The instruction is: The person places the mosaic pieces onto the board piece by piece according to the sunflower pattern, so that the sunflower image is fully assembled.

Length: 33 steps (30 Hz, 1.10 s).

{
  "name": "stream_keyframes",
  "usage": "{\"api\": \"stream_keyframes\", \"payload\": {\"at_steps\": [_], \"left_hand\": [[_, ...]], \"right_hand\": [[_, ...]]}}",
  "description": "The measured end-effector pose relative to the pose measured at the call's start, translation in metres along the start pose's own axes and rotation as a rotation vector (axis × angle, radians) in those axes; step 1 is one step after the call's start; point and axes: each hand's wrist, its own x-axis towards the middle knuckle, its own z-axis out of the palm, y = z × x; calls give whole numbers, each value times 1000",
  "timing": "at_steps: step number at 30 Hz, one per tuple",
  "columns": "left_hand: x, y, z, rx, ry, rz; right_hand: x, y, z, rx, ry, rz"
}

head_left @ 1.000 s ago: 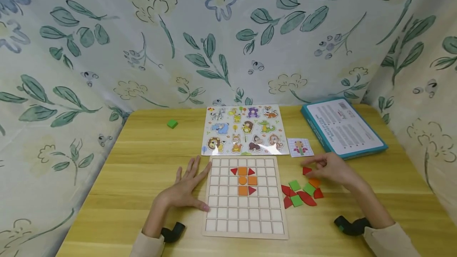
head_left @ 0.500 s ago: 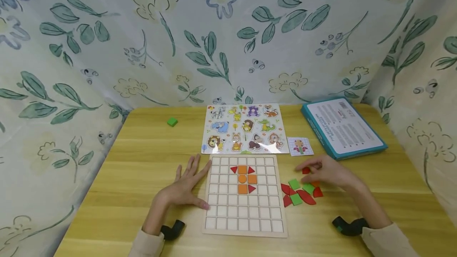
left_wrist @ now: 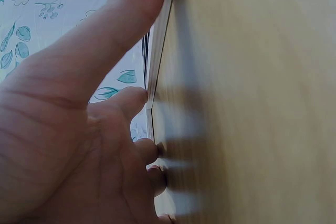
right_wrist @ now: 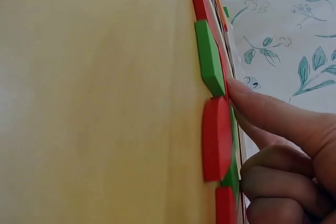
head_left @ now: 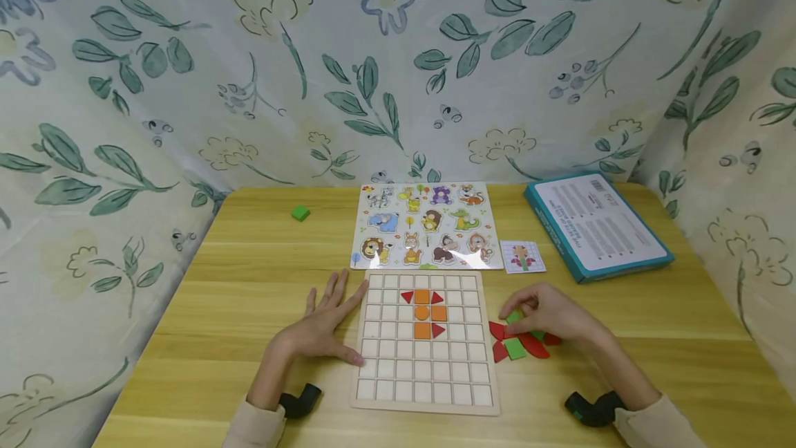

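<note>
On the wooden counter (head_left: 249,282), a pale grid board (head_left: 429,372) lay in front of the person, between the two hands. The left hand (head_left: 323,329) rested flat on the counter against the board's left edge, its grip spread, fingers straight and fanned, the thumb lying along the board's rim; the left wrist view showed the thumb and fingertips pressed to the counter beside that edge. Several orange and red pieces (head_left: 424,314) sat in the upper middle cells of the board: orange squares, an orange round one and small red triangles.

Just right of the board lay a loose heap of pieces (head_left: 515,346), red and green. The right hand (head_left: 550,315) lay over the upper part of that heap, fingers curled down, its grip pinching a green square piece (head_left: 513,316) at the fingertips. In the right wrist view the thumb (right_wrist: 268,114) touched the pieces beside another green piece (right_wrist: 209,59) and a red rounded piece (right_wrist: 216,137), all lying flat on the counter.

Beyond the board lay an animal puzzle sheet (head_left: 425,227), with a small picture card (head_left: 522,256) to its right and a blue box (head_left: 597,223) farther right. A lone green block (head_left: 300,212) sat well apart, toward the far left. Flowered cloth (head_left: 398,68) hung behind and on both sides.
</note>
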Motion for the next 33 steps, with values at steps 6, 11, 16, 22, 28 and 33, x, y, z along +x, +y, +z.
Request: {"api": "stream_keyframes", "payload": {"at_steps": [6, 11, 16, 22, 28, 33], "left_hand": [[1, 1, 0, 0, 1, 6], [-1, 2, -1, -2, 3, -5], [-3, 3, -2, -13, 5, -12], [-2, 3, -3, -6, 3, -10], [-1, 4, -1, -14, 0, -12], [-1, 4, 0, -22, 0, -7]], "right_hand": [[-2, 2, -7, -38, 49, 1], [-1, -1, -7, -45, 21, -43], [1, -2, -3, -40, 42, -28], [0, -1, -4, -54, 52, -13], [-1, 0, -6, -63, 77, -3], [-4, 0, -8, -77, 86, 48]]}}
